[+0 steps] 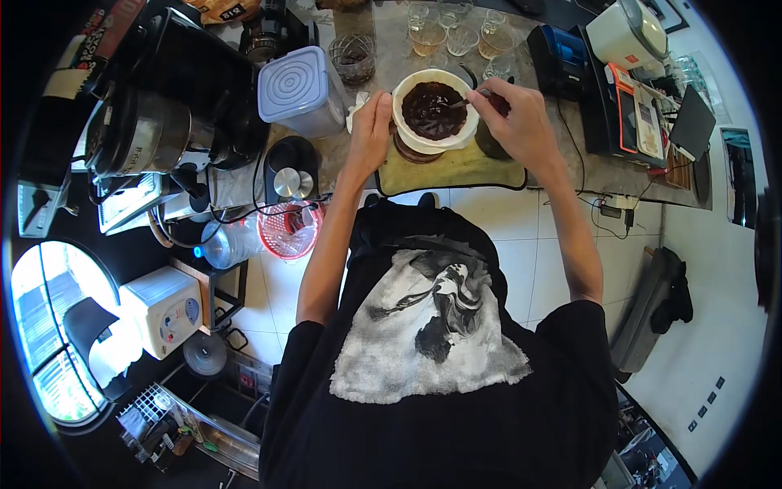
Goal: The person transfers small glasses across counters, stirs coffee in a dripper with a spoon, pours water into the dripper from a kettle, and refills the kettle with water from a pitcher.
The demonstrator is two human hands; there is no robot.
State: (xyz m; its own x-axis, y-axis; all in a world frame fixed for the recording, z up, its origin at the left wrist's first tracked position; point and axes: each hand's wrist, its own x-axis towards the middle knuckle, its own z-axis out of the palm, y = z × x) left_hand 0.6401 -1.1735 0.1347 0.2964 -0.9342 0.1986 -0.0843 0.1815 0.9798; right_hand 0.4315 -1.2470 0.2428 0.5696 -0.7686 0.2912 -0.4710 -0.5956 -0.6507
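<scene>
I have the right hand point(521, 122) pinching a thin spoon point(462, 104), its tip in the dark wet coffee point(432, 112) inside the white filter point(432, 147). I see the left hand point(371, 134) at the filter's left side, but cannot tell whether it grips; the filter stands over a green mat point(456, 174), glasses point(463, 40) beyond.

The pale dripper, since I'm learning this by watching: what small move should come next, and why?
Probably a gentle stir with the spoon: the right hand holds it with its tip at the dark contents of the dripper, and the left hand is at the dripper's edge, where it could steady it.
</scene>
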